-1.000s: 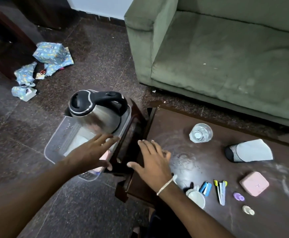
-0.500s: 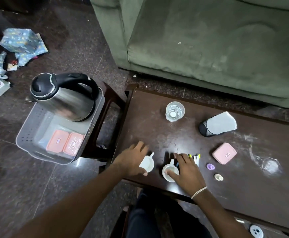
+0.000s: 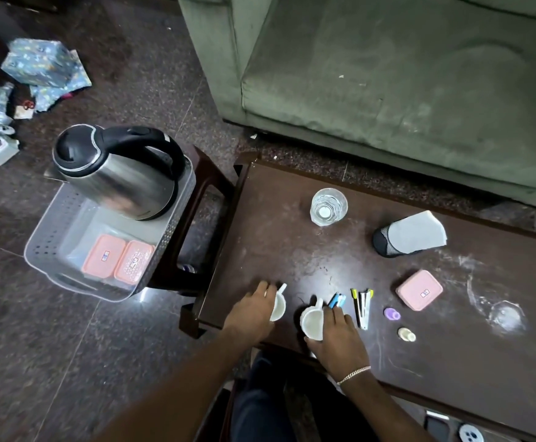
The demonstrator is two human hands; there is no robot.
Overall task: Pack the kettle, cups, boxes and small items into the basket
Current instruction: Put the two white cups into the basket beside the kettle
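A steel kettle with a black lid stands in the far end of the grey perforated basket, beside two pink boxes. On the dark table, my left hand wraps around one white cup. My right hand grips a second white cup. A third pink box lies to the right. A blue stapler, pens, a purple cap and a cream cap lie near my right hand.
The basket rests on a dark stool left of the table. A clear glass and a black mesh item with a white sheet stand farther back. A green sofa is behind. Crumpled blue paper lies on the floor.
My hands left the basket and moved right to the table's front edge. Each has closed around a white cup. The view swung right.
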